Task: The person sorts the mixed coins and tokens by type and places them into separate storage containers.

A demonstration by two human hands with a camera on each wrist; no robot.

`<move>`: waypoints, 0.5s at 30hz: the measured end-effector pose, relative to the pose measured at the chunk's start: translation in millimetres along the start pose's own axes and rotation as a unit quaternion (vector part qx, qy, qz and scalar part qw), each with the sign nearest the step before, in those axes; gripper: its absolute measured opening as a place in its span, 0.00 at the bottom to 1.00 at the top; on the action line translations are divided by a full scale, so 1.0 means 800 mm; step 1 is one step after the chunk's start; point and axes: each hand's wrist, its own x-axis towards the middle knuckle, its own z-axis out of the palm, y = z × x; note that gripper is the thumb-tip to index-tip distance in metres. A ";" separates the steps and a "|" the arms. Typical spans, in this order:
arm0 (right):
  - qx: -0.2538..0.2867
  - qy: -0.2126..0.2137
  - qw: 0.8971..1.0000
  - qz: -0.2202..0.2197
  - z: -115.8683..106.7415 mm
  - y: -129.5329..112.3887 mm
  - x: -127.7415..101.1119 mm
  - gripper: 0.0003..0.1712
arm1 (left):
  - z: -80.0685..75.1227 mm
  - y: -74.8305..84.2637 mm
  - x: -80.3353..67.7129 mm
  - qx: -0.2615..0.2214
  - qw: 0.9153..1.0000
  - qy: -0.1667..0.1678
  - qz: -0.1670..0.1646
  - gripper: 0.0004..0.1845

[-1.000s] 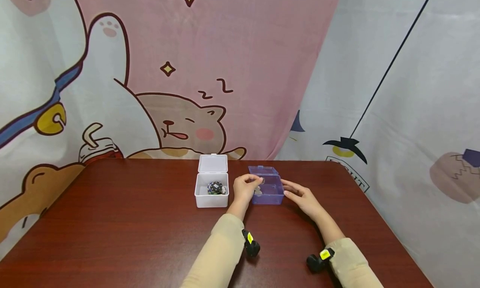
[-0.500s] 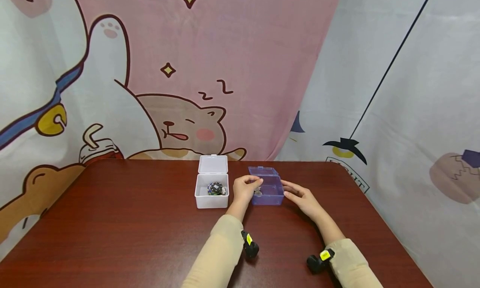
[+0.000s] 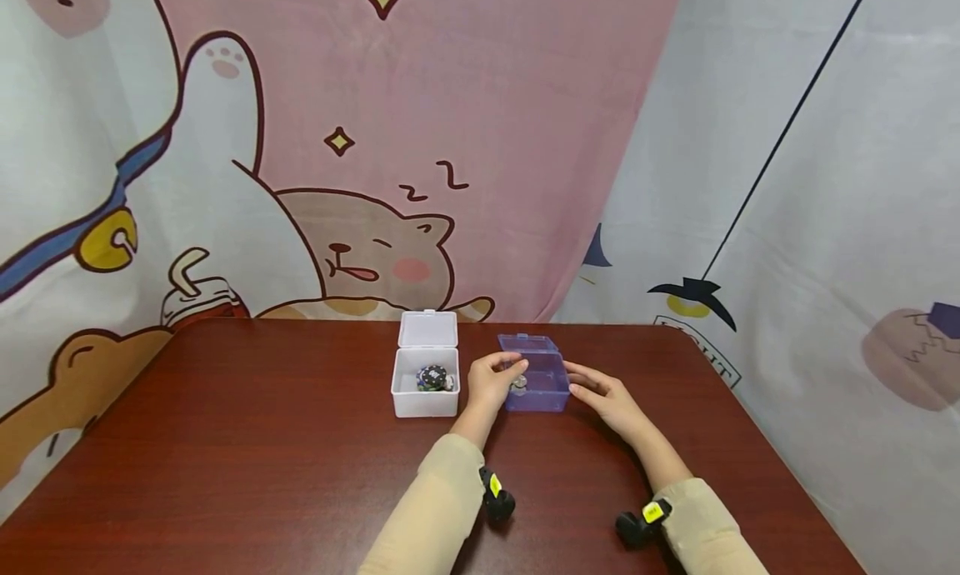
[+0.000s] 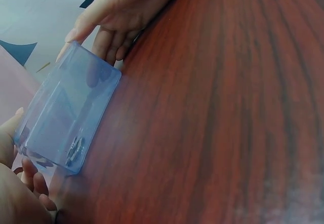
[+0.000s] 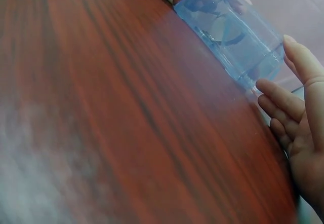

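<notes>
purple clear box [image 3: 536, 382] on red-brown wooden table [image 3: 225, 442], just right of white open box [image 3: 424, 382], left hand [image 3: 491, 379] curled over its left rim, right hand [image 3: 603, 392] relaxed with straight fingers touching its right side, small metal bits inside

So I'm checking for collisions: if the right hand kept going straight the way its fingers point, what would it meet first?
Most likely the purple box: the right hand lies beside it, fingers aimed at its near wall.
</notes>
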 end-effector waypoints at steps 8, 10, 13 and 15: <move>-0.002 0.008 1.000 0.012 -0.003 0.018 -0.003 0.26 | 0.000 -0.005 -0.007 -0.006 1.000 0.001 0.017 0.09; -0.004 0.010 1.000 0.013 -0.003 0.018 -0.004 0.26 | 0.000 -0.005 -0.008 -0.009 1.000 0.001 0.022 0.09; -0.022 0.018 0.999 0.022 -0.006 0.015 -0.008 0.26 | -0.001 -0.004 -0.010 -0.019 1.000 -0.001 0.023 0.10; -0.037 0.020 0.999 0.024 -0.009 0.012 -0.011 0.26 | -0.002 -0.001 -0.013 -0.022 0.999 -0.001 0.027 0.10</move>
